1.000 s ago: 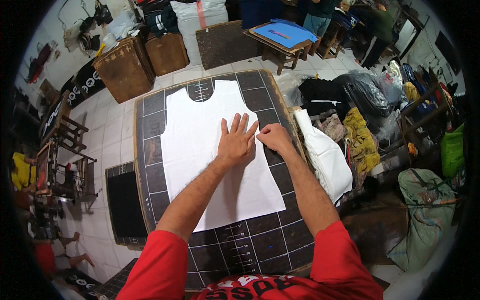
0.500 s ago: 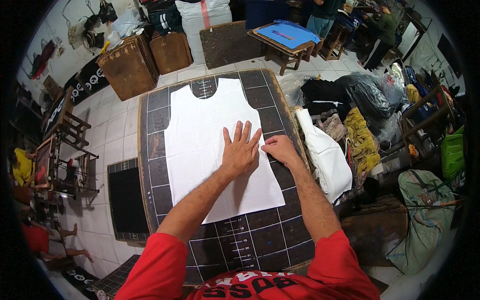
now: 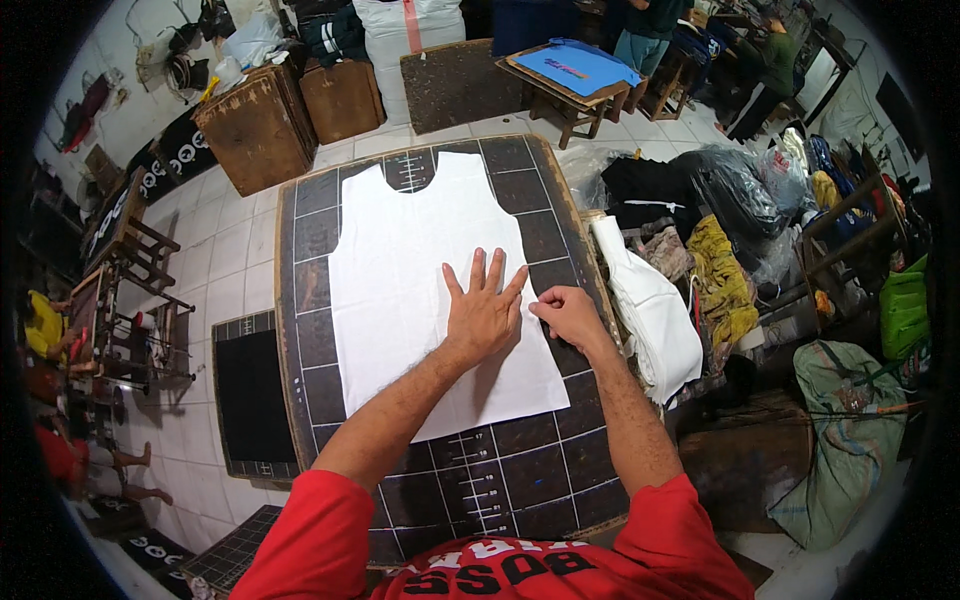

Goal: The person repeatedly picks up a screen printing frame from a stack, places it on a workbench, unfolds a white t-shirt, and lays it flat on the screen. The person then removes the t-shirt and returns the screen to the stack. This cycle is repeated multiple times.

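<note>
A white sleeveless shirt panel [image 3: 400, 290] with a scooped neckline lies flat on a dark board [image 3: 540, 480] ruled with white lines. My left hand [image 3: 485, 308] rests palm down on the panel, right of its middle, fingers spread. Beside it, my right hand [image 3: 570, 317] is closed, thumb and forefinger pinched at the panel's right side edge. The fingertips hide the bit of cloth between them.
White rolled cloth [image 3: 650, 320] and a yellow cloth [image 3: 722, 275] lie right of the board, near plastic-wrapped bundles [image 3: 735, 190]. A low table with a blue garment [image 3: 575, 67] stands farther off. Other people are at the far right and left edge.
Both hands have slid slightly toward me along the panel's right side. My left fingers have spread a little more. The panel lies much as before.
</note>
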`<state>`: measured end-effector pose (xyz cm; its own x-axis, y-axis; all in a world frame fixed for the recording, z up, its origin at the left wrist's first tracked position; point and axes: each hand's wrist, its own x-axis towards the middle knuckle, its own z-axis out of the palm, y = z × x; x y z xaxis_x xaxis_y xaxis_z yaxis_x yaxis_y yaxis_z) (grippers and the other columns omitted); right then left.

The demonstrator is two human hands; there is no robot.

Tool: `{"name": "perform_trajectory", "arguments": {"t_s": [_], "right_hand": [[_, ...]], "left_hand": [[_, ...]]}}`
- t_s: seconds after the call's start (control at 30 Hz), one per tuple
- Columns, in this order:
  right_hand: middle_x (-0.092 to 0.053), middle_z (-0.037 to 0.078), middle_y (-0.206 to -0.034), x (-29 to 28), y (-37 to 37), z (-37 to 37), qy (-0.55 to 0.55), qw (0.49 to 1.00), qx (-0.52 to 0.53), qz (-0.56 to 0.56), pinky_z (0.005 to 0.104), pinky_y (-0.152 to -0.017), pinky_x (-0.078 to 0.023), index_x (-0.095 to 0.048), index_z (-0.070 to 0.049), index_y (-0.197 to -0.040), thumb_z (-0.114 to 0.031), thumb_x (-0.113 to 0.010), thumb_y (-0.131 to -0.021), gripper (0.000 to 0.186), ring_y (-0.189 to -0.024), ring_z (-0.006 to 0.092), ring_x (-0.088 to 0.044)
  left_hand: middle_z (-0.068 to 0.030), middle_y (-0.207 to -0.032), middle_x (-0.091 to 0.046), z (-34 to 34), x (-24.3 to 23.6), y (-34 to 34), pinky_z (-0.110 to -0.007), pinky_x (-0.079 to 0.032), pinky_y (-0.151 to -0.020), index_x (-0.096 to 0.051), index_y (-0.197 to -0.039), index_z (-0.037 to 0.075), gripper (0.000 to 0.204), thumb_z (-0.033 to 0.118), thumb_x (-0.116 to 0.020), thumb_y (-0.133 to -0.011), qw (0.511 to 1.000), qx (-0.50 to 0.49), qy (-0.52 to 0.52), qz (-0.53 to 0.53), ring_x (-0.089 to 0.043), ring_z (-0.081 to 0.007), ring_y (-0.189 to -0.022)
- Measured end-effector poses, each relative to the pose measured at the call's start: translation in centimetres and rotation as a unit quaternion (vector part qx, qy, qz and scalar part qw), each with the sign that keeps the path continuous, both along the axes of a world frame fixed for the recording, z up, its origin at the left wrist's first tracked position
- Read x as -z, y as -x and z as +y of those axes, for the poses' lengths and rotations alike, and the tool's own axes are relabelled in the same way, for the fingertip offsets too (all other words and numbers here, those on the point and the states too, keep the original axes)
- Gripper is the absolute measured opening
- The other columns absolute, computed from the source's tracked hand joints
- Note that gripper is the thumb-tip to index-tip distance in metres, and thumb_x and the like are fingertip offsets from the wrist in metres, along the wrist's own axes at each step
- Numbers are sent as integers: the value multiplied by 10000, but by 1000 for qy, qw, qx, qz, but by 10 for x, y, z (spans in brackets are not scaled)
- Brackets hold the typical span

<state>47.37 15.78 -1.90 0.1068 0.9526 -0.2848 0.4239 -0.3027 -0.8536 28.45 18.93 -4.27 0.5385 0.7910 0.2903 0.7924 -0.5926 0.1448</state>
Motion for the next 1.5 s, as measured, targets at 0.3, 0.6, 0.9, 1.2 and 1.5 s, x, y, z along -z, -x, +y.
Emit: {"name": "perform_trajectory", "arguments": {"t_s": [0.3,0.6,0.9,1.2,1.5], "right_hand": [[-710,97,-738,-1,6,-25,-9,1000,-18,-2,328,-566,-525,-692,35,-958,-274,-761,-872,327,-562,177,-655],[-703,134,-746,-8,16,-60,-24,999,48,-10,368,-659,-536,-694,10,-951,-279,-762,-857,312,-681,249,-684],[-714,139,-745,-15,2,-93,-14,999,0,-44,374,-649,-538,-714,32,-956,-304,-779,-830,365,-673,255,-691],[-611,-4,-625,-27,-11,-124,75,992,-5,98,245,-428,-366,-668,38,-886,-185,-784,-889,252,-485,54,-504],[-703,92,-699,-17,-12,-121,56,998,-14,-19,324,-618,-518,-740,5,-888,-363,-822,-812,385,-644,168,-664]], "left_hand": [[-189,-1616,-318,-26,-6,1,-834,-88,-1068,-439,-1532,241,515,347,-464,-1029,1000,19,11,10,-205,-460,-1507],[-191,-1624,-300,-53,-7,0,-813,-94,-1087,-433,-1537,227,528,359,-463,-1026,999,33,25,14,-192,-450,-1515],[-205,-1639,-262,-74,-7,-1,-783,-62,-1124,-362,-1577,220,553,360,-421,-1045,997,52,44,44,-160,-451,-1527],[-223,-1646,-239,-78,-15,-1,-733,-36,-1166,-324,-1590,142,588,370,-395,-1052,994,62,72,53,-134,-451,-1536],[-216,-1642,-254,-107,-18,6,-686,-101,-1192,-365,-1562,128,598,390,-439,-1030,983,157,83,45,-161,-421,-1539]]}}
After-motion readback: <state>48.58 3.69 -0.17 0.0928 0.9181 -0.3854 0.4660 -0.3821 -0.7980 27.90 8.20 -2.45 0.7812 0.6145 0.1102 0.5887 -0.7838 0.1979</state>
